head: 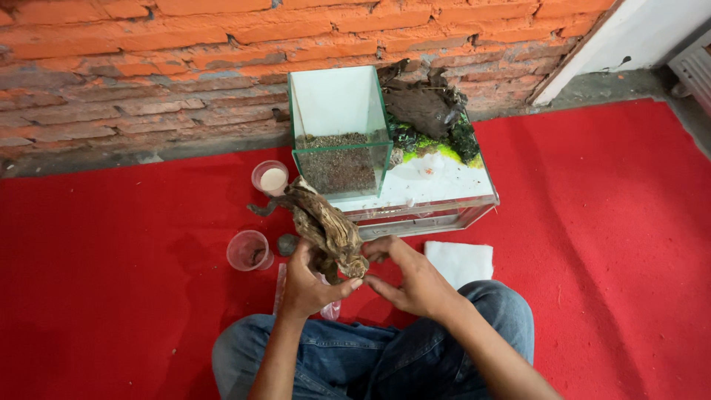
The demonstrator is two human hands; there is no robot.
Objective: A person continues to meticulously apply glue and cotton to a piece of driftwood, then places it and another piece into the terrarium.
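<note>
We sit on a red carpet (111, 296) that covers the floor from left to right, its pile flat and felt-like. At the far edge it meets a strip of bare grey floor and then a rough brick wall (185, 67), orange and weathered, with crumbling mortar. At the far right a white wall (652, 30) stands beside the bricks.

Our left hand (307, 281) grips the near end of a piece of driftwood (322, 222), fingers curled tight around its base. The wood is gnarled, brown and grey, with a twisted grain and a thin branch poking left; it rises away from us, and its far tip overlaps the glass tank in the view. Our right hand (415, 281) is just beside the wood's base, fingers loosely bent, the tips touching or nearly touching it; we cannot tell which.

Beyond the wood stands a small glass tank (337, 104), square-sided, with a layer of dark gravel at its bottom. It rests on a flat clear box (452, 211) with a white top, which also carries a second dark piece of wood (422, 107) and clumps of green moss (437, 148).

To the left sit two clear plastic cups: the far cup (270, 178) holds something pale, the near cup (248, 250) looks nearly empty. A small grey stone (286, 243) lies by the near cup. A white folded cloth (459, 261) lies near our right knee.
</note>
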